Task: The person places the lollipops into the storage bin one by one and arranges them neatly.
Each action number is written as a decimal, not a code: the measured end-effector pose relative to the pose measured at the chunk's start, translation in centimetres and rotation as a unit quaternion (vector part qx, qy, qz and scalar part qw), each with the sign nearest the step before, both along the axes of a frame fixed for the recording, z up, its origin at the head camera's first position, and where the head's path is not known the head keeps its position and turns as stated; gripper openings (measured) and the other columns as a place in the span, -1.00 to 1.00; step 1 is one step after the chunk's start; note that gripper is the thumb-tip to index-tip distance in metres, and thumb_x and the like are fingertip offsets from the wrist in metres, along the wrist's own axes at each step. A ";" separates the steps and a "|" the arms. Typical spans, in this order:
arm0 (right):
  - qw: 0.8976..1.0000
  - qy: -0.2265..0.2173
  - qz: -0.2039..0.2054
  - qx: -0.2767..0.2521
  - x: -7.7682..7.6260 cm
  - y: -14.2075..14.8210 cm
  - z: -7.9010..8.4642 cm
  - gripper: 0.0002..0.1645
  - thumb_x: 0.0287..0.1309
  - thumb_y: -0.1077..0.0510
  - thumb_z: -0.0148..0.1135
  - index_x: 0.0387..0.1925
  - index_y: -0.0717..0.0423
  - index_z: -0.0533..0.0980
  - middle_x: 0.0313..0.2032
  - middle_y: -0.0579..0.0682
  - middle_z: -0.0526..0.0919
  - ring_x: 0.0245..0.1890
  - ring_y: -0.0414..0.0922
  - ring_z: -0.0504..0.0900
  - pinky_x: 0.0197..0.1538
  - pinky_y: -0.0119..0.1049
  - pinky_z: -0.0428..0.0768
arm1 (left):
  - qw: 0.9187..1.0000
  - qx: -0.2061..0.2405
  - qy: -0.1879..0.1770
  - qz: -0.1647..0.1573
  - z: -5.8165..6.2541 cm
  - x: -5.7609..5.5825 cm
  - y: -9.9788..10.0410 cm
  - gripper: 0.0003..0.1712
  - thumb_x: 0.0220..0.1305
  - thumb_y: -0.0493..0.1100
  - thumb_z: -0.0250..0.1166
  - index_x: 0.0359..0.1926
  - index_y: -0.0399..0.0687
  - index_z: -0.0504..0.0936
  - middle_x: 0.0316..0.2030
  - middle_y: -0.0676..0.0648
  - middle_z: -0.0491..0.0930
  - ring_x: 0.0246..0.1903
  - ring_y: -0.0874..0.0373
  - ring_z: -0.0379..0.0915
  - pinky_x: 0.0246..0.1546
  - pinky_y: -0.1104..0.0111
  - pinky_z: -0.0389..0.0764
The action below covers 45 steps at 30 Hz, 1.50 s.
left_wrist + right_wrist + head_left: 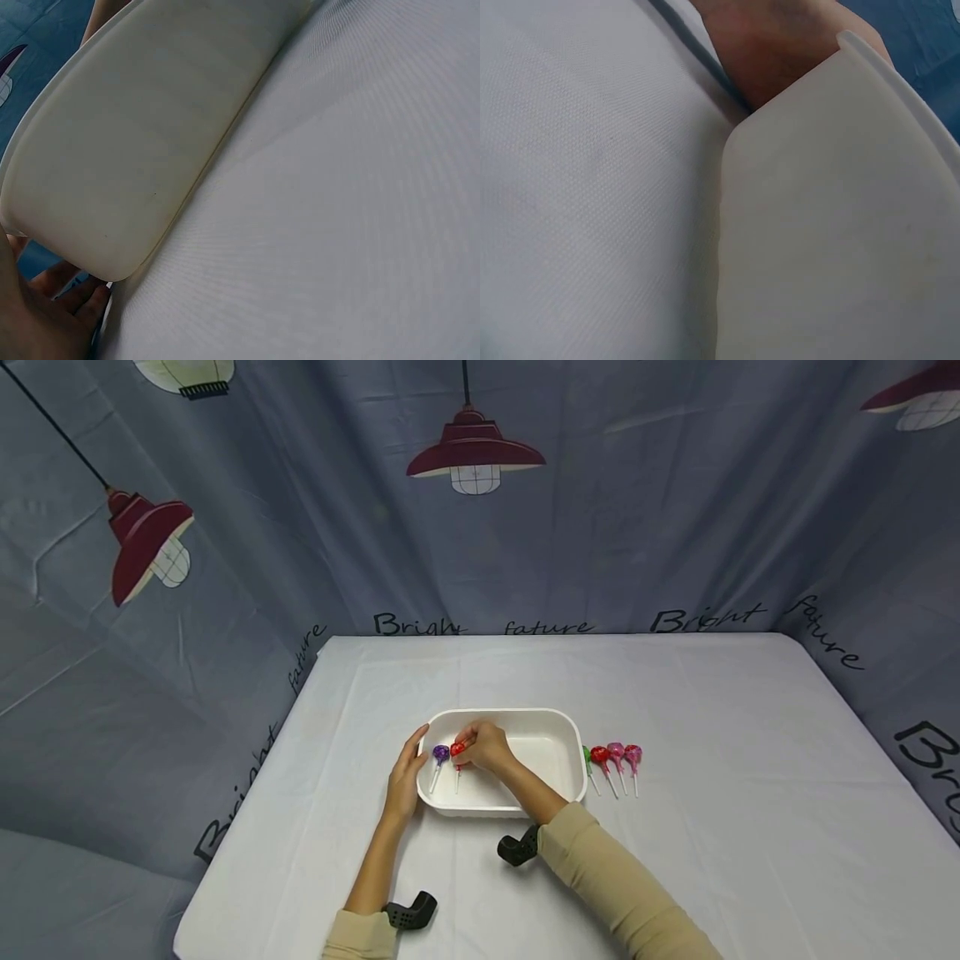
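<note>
A white tray [540, 777] stands on the table in the head view, with a purple lollipop [441, 752] lying at its left end. Just beside that one, my right hand [486, 748] reaches into the tray and pinches a red lollipop [457, 749] by its head, its stick pointing toward me. My left hand [403, 783] rests against the tray's left end, fingers extended along the outer wall. The left wrist view shows the left hand's fingers [79, 300] at the tray's lower corner. In the right wrist view the tray wall [825, 225] hides the right hand's fingertips.
To the right of the tray, a green lollipop [587, 758], a red lollipop [601, 757] and two pink ones lie in a row, sticks toward me. The green one is partly hidden by the tray rim. A white cloth [735, 827] covers the table; a grey curtain [600, 543] hangs behind.
</note>
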State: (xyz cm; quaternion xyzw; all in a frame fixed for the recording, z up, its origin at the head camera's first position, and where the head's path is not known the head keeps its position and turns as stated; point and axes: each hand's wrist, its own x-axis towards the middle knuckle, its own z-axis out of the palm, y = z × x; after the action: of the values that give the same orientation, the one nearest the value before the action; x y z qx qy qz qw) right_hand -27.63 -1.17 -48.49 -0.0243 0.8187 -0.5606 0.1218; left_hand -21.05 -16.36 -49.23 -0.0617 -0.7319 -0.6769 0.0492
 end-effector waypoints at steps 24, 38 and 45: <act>0.999 -0.010 0.016 0.046 0.2 0.9 0.4 -0.61 -0.27 0.37 0.48 -0.27 0.26 0.57 -0.42 0.09 0.56 -0.60 -0.20 0.52 -0.53 -0.43 0.60 | 1.000 0.003 -0.005 0.002 0.1 0.0 0.0 -0.49 0.38 -0.35 -0.14 0.33 -0.26 0.19 0.36 -0.27 0.02 0.36 -0.09 -0.18 0.36 0.21 -0.13; 0.993 0.057 0.066 0.074 2.1 4.5 3.3 -0.57 -0.22 0.29 0.48 -0.18 0.15 0.59 -0.27 0.11 0.61 -0.33 -0.09 0.54 -0.29 -0.31 0.53 | 1.000 0.008 -0.006 -0.001 0.2 0.0 0.1 -0.49 0.38 -0.38 -0.14 0.33 -0.24 0.19 0.37 -0.20 0.04 0.36 -0.06 -0.18 0.36 0.24 -0.12; 0.995 0.090 0.034 0.031 2.5 8.4 5.3 -0.60 -0.07 0.27 0.39 -0.10 0.19 0.57 -0.17 0.14 0.60 -0.23 -0.03 0.52 -0.24 -0.32 0.54 | 1.000 0.008 -0.002 0.000 0.0 -0.1 0.0 -0.50 0.37 -0.38 -0.13 0.33 -0.26 0.20 0.36 -0.28 0.01 0.36 -0.07 -0.18 0.36 0.24 -0.13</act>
State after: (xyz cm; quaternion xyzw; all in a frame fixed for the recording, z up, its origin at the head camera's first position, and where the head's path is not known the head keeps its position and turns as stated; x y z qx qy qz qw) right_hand -25.15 7.22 -43.17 -0.0986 0.8420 -0.5261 0.0672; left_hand -21.11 -16.39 -49.23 -0.0596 -0.7265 -0.6829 0.0483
